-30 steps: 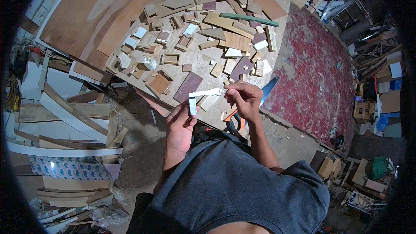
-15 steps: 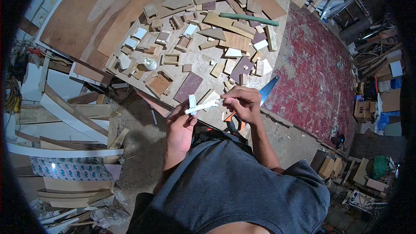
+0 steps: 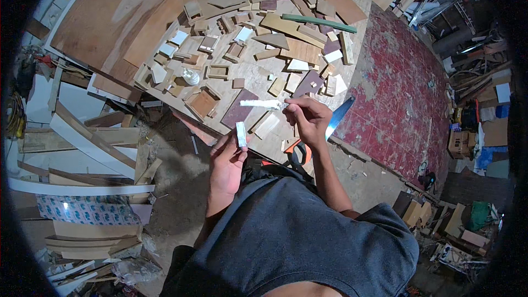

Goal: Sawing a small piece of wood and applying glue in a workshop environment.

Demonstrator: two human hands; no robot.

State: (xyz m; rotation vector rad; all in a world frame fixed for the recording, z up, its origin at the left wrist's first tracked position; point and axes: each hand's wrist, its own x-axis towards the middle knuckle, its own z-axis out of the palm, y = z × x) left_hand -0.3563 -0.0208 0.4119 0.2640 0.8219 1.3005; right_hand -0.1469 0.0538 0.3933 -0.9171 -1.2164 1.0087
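Observation:
My left hand point(image 3: 225, 168) is closed on a small block point(image 3: 241, 133) with a pale, whitish face, held upright near the table's front edge. Between the fingertips of my right hand point(image 3: 311, 124) is a thin stick coated in white, paste-like stuff point(image 3: 258, 104). It points left, above and apart from the block. A dark red-brown board point(image 3: 237, 111) lies on the table just behind them. By my right wrist is a handsaw with an orange handle point(image 3: 298, 154) and a bluish blade point(image 3: 340, 116).
Small wooden boxes point(image 3: 202, 103), offcuts and a green strip point(image 3: 319, 22) crowd the worktable point(image 3: 250, 80). A small clear bottle point(image 3: 190, 77) with white in it stands at left. Stacked boards point(image 3: 93, 190) fill the left side; a red tiled floor point(image 3: 393, 99) lies right.
My right hand has lifted the white-coated stick up and away from the block, where the two overlapped before. My left hand still holds the block, now turned a little.

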